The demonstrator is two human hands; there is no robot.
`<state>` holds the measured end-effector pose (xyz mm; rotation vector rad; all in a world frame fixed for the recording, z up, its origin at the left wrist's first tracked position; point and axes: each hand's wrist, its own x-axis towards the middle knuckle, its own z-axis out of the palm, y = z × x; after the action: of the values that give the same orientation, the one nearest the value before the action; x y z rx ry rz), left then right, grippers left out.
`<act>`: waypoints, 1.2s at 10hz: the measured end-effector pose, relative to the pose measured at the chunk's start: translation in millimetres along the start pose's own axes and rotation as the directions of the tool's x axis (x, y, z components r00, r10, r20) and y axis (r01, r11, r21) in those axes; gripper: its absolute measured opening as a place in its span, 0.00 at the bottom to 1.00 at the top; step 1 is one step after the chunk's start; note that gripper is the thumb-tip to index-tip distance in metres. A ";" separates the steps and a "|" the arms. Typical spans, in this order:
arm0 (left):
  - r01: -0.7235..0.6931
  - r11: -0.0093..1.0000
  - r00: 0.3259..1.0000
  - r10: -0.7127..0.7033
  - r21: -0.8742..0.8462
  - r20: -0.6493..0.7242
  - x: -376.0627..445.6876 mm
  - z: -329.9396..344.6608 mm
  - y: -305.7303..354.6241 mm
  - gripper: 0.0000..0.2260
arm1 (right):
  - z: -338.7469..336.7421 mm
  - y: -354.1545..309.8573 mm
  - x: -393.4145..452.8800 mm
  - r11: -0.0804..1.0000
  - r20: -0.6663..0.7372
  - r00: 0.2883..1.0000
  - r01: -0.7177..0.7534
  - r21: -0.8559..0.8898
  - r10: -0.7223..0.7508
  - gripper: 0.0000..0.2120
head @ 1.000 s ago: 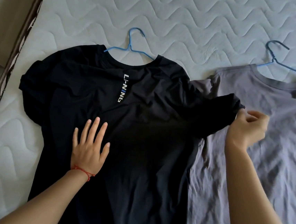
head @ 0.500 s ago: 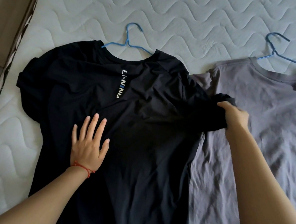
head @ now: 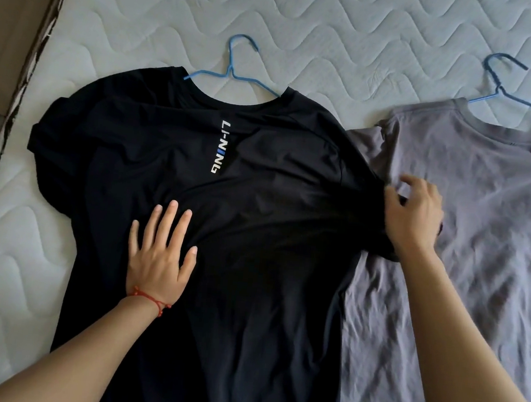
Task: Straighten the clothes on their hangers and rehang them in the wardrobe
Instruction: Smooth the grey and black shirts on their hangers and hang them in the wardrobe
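1. A black short-sleeved T-shirt (head: 254,232) with a vertical white and blue "LI-NING" logo lies face up on a pale quilted mattress (head: 339,29) (a wavy stitch pattern runs across it).
2. A thin blue wire hanger (head: 234,68) sits inside the black shirt's neck, with its hook pointing away from the person and lying on the mattress.
3. The left hand (head: 160,252) lies flat on the shirt's front below the logo, its fingers straight and spread, pressing the cloth; a red string bracelet (head: 151,298) circles its wrist.
4. The right hand (head: 414,212) is at the black shirt's right sleeve, where that sleeve overlaps the neighbouring garment. Its fingers are loosely bent and blurred, so I cannot tell whether they pinch the sleeve or only touch it.
5. A grey crew-neck T-shirt (head: 482,221) lies just beside the black one on the right, wrinkled, with its left edge tucked under the black shirt.
6. A second blue wire hanger (head: 508,91) sits in the grey shirt's collar, its hook resting on the mattress.
7. A brown wooden bed frame edge (head: 18,31) runs along the far left.
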<state>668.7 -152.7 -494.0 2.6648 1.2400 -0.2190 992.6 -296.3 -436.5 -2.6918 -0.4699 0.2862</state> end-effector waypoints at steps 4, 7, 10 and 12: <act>0.007 1.000 1.000 -0.007 0.000 0.001 -0.5 3.1 -1.3 0.27 | -3.4 -46.3 55.7 0.957 -0.202 0.954 0.175 -0.232 -0.223 0.13; 0.005 1.000 1.000 -0.004 0.009 -0.008 0.4 3.2 -1.0 0.26 | -11.8 24.4 21.9 0.991 0.195 0.975 0.089 0.104 -0.108 0.18; -0.002 1.000 1.000 0.002 0.016 -0.017 0.4 3.4 -0.3 0.26 | -42.9 40.3 27.7 0.964 0.281 0.960 -0.088 0.253 0.014 0.28; -0.007 1.000 1.000 0.007 0.003 -0.026 -0.2 3.2 -0.7 0.26 | -59.9 36.0 28.4 0.929 0.455 0.875 -0.291 0.230 0.161 0.13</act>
<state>667.9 -153.1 -497.1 2.6824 1.2383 -0.1862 1044.7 -337.8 -400.9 -2.3815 -0.2011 0.9566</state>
